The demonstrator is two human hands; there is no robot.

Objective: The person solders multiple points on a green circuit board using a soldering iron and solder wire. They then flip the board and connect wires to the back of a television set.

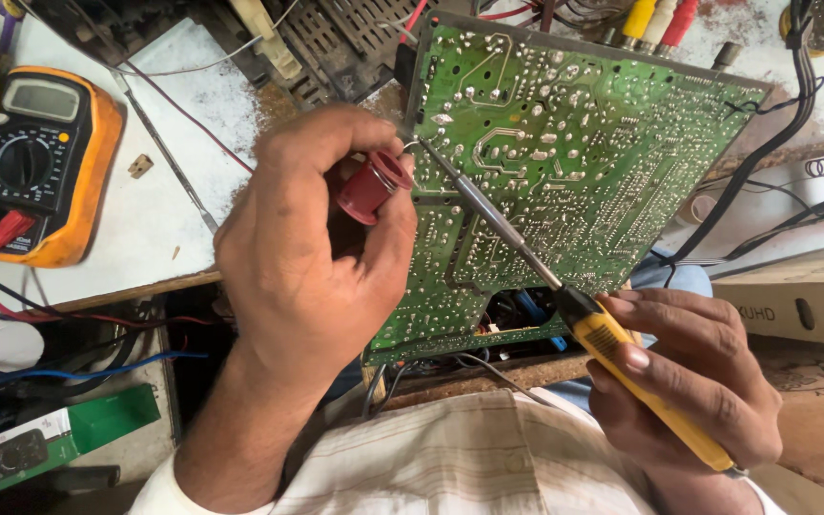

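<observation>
Green circuit board point(565, 162) stands tilted on the bench, solder side up, as the left hand point(312, 253) grips a red spool point(372, 186) and the right hand point(693, 377) clasps a yellow-handled soldering iron point(565, 296), tip on a joint.

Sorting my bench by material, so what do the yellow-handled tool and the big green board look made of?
Soldering iron: shiny metal shaft, matte yellow handle, probably plastic. Circuit board: green lacquered laminate, likely fibreglass, dotted with dull silver solder joints.

Right hand point(689, 381) holds soldering iron point(612, 339) (tip probably touching) circuit board point(584, 153).
</observation>
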